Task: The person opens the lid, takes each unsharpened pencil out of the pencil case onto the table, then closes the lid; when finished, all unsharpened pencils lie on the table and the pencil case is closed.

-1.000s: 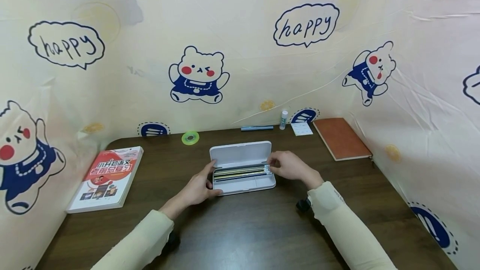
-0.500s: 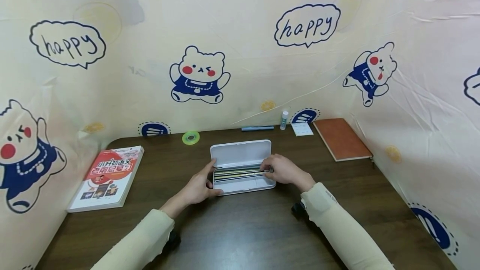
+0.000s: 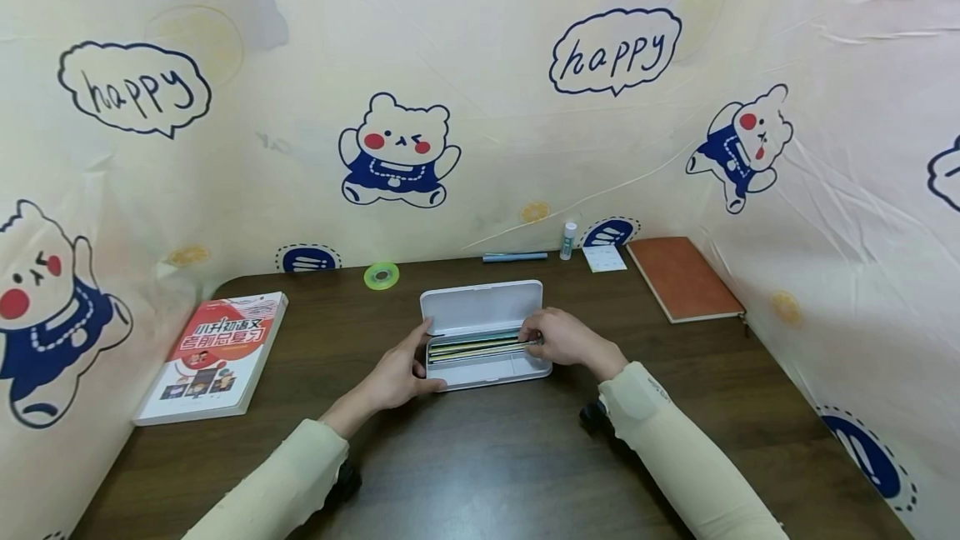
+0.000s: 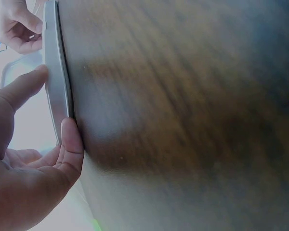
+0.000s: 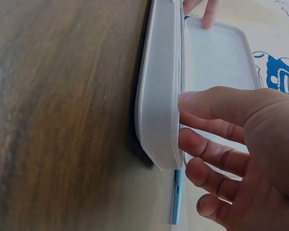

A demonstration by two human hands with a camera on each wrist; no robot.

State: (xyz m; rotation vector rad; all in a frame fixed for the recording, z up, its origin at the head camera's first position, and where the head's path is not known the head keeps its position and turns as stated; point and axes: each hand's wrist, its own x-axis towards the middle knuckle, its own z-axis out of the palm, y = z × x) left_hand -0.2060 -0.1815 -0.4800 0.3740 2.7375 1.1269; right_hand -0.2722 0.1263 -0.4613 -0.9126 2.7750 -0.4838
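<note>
A white pencil case [image 3: 491, 374] lies on the dark wooden table with its lid [image 3: 482, 308] raised toward the back. Several slim pencils [image 3: 468, 350] lie lengthwise in it, beside a front compartment. At the left end, my left hand [image 3: 393, 375] grips the case, thumb at the front edge and fingers toward the lid hinge. My right hand [image 3: 566, 336] reaches over the right end and pinches the pencils near their ends. In the right wrist view, its thumb and index fingertip go past the wall of the case [image 5: 159, 91], and what they pinch is hidden there.
A red and white book [image 3: 217, 357] lies at the left. Along the back are a green tape roll [image 3: 381, 276], a blue pen [image 3: 514, 257], an upright glue stick [image 3: 567, 241] and a paper note [image 3: 603, 257]. A brown notebook [image 3: 684, 277] lies at the right.
My right hand has moved left from the right end of the case onto the pencils, and their right ends now shift slightly at its fingers. My left hand stays put.
</note>
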